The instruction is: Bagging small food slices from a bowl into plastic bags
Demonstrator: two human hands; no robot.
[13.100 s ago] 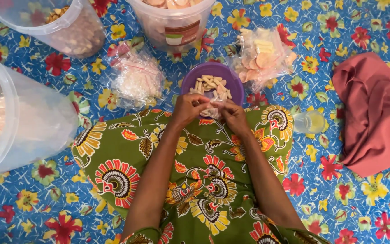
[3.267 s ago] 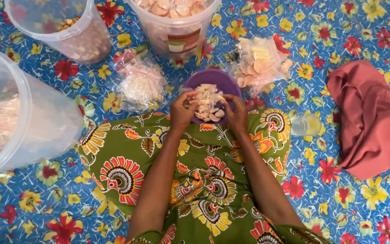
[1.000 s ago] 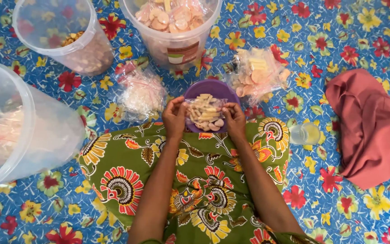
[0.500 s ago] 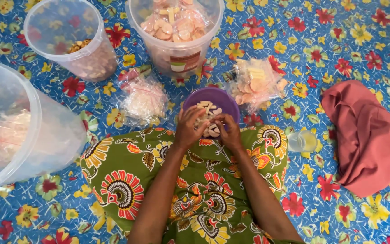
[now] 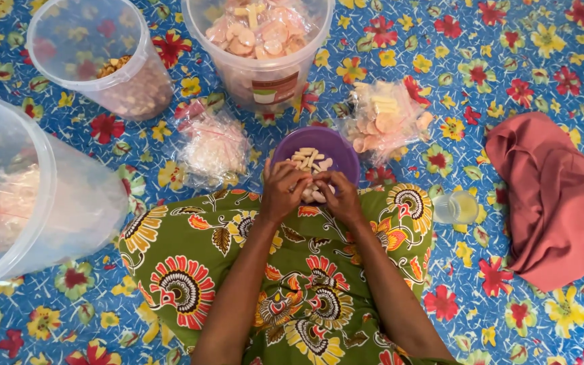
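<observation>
A purple bowl (image 5: 336,144) of pale stick-shaped snacks (image 5: 309,159) rests at the far edge of my lap, on green patterned cloth (image 5: 238,263). My left hand (image 5: 284,189) and my right hand (image 5: 338,196) meet at the bowl's near rim, fingers curled around a small clear bag of snacks (image 5: 312,194) held between them. Most of the bag is hidden by my fingers.
A clear bucket of round and stick snacks (image 5: 259,40) stands beyond the bowl, a second bucket (image 5: 99,57) at far left, a big bucket (image 5: 28,196) at left. Filled plastic bags (image 5: 214,149) (image 5: 383,122) flank the bowl. A small clear cup (image 5: 455,207) and a reddish cloth (image 5: 555,196) lie at right.
Over the frames my hands moved from over the bowl's contents back to its near rim and closed together. The view has shifted slightly.
</observation>
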